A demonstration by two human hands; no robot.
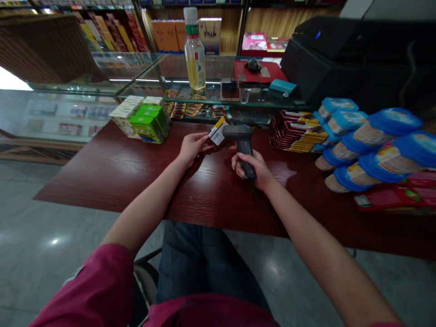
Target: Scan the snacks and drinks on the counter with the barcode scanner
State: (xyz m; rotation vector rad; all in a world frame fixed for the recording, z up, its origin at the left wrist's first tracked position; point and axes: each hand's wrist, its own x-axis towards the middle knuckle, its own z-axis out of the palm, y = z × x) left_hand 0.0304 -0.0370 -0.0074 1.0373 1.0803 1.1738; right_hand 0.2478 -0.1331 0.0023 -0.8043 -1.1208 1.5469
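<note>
1. While bright-green and white small cardboard boxes (148,122) stand at the far left of the glossy dark-red wooden counter (112,175), the left hand (193,146) is nearly closed, pinching a packet's left edge.
2. That small, flat yellow, white and dark-red packet (216,134) is raised just above the counter, its barcode facing up. It looks light and perhaps slick; edge holds suit it, leaving the barcode uncovered.
3. The black pistol-shaped plastic scanner (245,147) has its head against or just beside the packet; I cannot tell which. It probably feels stiff and moderately light, best gripped by its handle.
4. The right hand (259,169) curls around that handle.
</note>
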